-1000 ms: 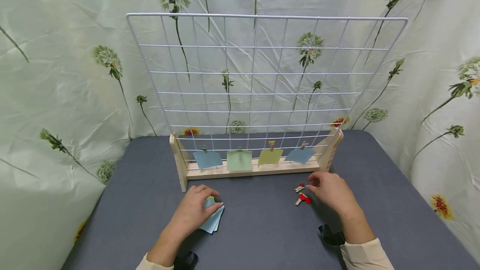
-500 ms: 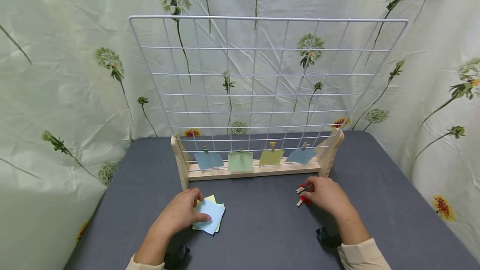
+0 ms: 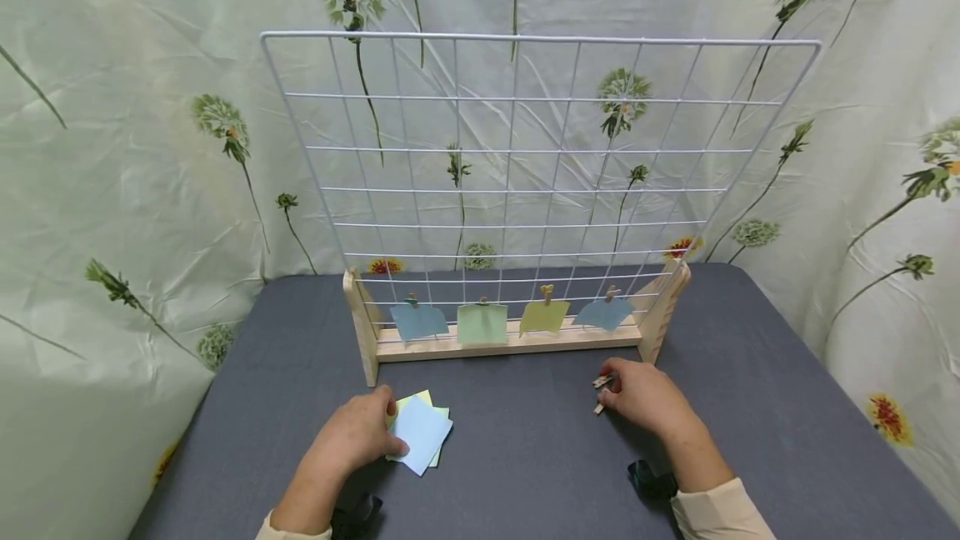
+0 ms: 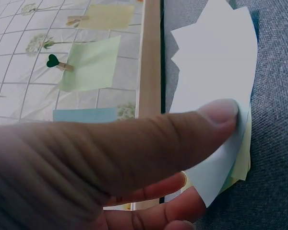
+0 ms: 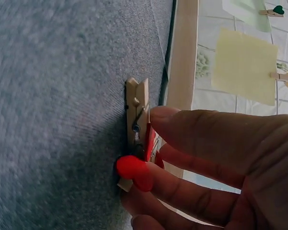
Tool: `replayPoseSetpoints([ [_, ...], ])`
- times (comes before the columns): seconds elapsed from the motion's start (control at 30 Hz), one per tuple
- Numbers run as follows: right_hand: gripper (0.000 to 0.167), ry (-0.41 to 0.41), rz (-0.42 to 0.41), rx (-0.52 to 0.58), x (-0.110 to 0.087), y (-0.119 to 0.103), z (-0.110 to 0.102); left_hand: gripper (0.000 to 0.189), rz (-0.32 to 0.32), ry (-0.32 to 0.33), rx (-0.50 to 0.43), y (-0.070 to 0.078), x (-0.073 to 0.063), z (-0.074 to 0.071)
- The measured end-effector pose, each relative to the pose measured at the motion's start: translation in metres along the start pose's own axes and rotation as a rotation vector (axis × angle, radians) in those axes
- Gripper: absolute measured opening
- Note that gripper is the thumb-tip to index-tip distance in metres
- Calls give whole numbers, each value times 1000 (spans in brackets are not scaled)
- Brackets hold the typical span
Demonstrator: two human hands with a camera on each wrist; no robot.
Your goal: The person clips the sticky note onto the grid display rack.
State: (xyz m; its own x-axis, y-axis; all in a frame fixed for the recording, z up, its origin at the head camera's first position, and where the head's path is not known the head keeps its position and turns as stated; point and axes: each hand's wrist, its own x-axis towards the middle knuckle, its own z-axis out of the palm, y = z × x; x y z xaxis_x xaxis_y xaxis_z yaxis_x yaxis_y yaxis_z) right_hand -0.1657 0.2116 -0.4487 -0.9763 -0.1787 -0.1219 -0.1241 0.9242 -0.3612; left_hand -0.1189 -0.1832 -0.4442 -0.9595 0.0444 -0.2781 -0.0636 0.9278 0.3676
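Observation:
In the head view my left hand point(image 3: 358, 433) is at the left edge of a small stack of paper notes. Its thumb lies on the top blue note point(image 4: 206, 72), with fingers curled under the edge, pinching it. Pale yellow and green notes point(image 3: 442, 413) peek out beneath. On the right, my right hand point(image 3: 643, 397) has thumb and fingers curled around a small wooden clothespin point(image 5: 137, 108) with a red heart point(image 5: 134, 172). A second red piece shows behind it, partly hidden by the fingers. Another clothespin point(image 3: 602, 382) shows by the fingertips in the head view.
A white wire grid point(image 3: 510, 190) stands in a wooden base point(image 3: 517, 345) behind both hands. Clipped along its lower part are a green note point(image 3: 482, 325), a yellow note point(image 3: 542, 317) and two blue ones. Floral cloth hangs behind the grey table point(image 3: 517, 440).
The left hand has drawn back left and the blue note under its thumb has turned slightly. The right hand has moved left and down onto the red-heart clothespins, covering their hearts in the head view.

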Motion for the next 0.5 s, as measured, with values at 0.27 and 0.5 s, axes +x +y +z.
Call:
replayPoseSetpoints([
  [0.27,30,5,-5,-13,-2,-3,1,33,-4,13,-32,1,-1,0],
  [0.5,18,19,-30,11,-5,-4,-1,24,26,54,-51,0,-4,-1],
])
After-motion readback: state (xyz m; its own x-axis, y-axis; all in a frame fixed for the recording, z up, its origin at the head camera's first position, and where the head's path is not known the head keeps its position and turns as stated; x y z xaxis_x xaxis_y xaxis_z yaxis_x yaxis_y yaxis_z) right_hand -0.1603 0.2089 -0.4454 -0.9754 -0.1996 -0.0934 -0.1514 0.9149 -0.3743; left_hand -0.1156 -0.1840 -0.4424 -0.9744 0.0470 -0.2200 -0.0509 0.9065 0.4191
